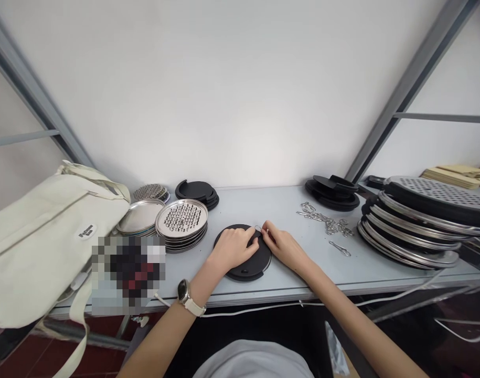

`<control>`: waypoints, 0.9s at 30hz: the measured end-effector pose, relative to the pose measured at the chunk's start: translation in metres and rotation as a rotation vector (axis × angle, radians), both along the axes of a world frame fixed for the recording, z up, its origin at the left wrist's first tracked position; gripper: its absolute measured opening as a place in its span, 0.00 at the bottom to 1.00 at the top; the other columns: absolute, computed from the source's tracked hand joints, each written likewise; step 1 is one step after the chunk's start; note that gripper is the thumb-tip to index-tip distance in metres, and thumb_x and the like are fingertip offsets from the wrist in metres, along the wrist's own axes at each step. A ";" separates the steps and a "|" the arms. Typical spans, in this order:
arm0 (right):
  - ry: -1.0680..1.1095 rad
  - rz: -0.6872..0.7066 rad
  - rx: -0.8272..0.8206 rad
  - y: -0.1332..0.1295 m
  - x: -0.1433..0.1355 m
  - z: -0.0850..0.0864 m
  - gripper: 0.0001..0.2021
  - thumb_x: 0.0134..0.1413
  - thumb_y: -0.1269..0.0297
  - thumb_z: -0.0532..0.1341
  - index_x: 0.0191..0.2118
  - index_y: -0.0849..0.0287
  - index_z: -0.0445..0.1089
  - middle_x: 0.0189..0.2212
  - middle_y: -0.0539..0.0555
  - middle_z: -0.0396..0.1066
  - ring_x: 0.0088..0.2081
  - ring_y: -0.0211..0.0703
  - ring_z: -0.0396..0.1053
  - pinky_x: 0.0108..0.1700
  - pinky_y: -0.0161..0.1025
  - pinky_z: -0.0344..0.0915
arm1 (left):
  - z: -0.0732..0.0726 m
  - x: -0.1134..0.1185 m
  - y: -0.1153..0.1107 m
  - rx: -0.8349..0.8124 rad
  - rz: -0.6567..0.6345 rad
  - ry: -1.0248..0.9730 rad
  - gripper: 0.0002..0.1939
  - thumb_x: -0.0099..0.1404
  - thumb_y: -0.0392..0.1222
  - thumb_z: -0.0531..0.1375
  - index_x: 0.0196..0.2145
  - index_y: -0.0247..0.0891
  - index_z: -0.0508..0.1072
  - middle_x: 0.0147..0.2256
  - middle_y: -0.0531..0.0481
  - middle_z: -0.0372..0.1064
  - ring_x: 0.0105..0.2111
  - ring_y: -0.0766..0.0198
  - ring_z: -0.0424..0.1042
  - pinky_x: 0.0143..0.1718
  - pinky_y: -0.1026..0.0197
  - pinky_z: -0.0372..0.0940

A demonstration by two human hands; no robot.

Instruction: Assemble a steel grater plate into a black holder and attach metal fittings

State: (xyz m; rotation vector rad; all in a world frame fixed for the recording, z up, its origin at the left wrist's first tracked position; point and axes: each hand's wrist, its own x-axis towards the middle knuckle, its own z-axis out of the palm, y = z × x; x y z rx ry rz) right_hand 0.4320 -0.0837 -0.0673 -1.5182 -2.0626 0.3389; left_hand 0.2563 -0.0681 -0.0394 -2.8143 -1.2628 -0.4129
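A round black disc (252, 266), seemingly plastic with a small hole near its front edge, lies flat on the table in front of me. My left hand (235, 248) rests on its upper left part, fingers curled and gripping it, with the thumb pointing right. At the disc's far right edge, my right hand (284, 245) pinches a thin wire clip (257, 228). The fingertips cover most of that clip. Several similar wire clips (334, 226) lie loosely on the table to the right, and one single clip (340, 248) sits nearer to me.
Left of the disc are stacked round metal grater plates (183, 218), plain metal discs (142, 216) and black discs (198, 194). A cream bag (46, 236) leans at far left. Black parts (331, 193) and a tall grater stack (416, 223) stand right. A white cable (255, 311) runs along the front edge.
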 end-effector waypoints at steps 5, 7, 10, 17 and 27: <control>-0.034 0.000 0.011 0.000 0.001 0.000 0.10 0.63 0.60 0.42 0.35 0.54 0.55 0.19 0.47 0.61 0.21 0.40 0.62 0.25 0.33 0.51 | 0.001 0.000 0.000 -0.013 0.011 0.001 0.12 0.67 0.46 0.46 0.34 0.39 0.64 0.28 0.49 0.69 0.29 0.59 0.70 0.28 0.61 0.57; -0.052 0.003 0.019 0.001 0.001 -0.001 0.10 0.63 0.60 0.41 0.35 0.54 0.55 0.19 0.47 0.61 0.21 0.40 0.62 0.25 0.33 0.51 | 0.001 0.000 -0.001 -0.025 0.017 0.000 0.12 0.67 0.46 0.46 0.34 0.39 0.65 0.28 0.49 0.69 0.29 0.59 0.70 0.29 0.62 0.57; -0.066 0.006 0.031 0.001 0.002 -0.003 0.10 0.63 0.60 0.41 0.35 0.55 0.54 0.19 0.47 0.61 0.21 0.41 0.62 0.25 0.33 0.51 | 0.001 0.000 0.000 -0.022 0.015 -0.006 0.12 0.67 0.46 0.46 0.34 0.39 0.65 0.28 0.49 0.69 0.29 0.59 0.70 0.29 0.62 0.56; -0.065 -0.025 0.045 0.001 0.001 -0.003 0.10 0.63 0.61 0.41 0.34 0.55 0.55 0.19 0.47 0.62 0.21 0.40 0.61 0.25 0.33 0.50 | 0.000 -0.002 0.000 -0.015 -0.009 -0.017 0.13 0.67 0.46 0.46 0.33 0.40 0.66 0.28 0.49 0.70 0.29 0.59 0.70 0.28 0.62 0.55; -0.088 -0.013 0.025 0.000 0.003 -0.001 0.11 0.62 0.62 0.43 0.30 0.55 0.55 0.18 0.47 0.59 0.20 0.38 0.59 0.25 0.33 0.48 | 0.005 -0.004 -0.001 -0.032 -0.018 -0.016 0.13 0.67 0.47 0.47 0.32 0.41 0.66 0.28 0.51 0.70 0.28 0.61 0.69 0.26 0.62 0.52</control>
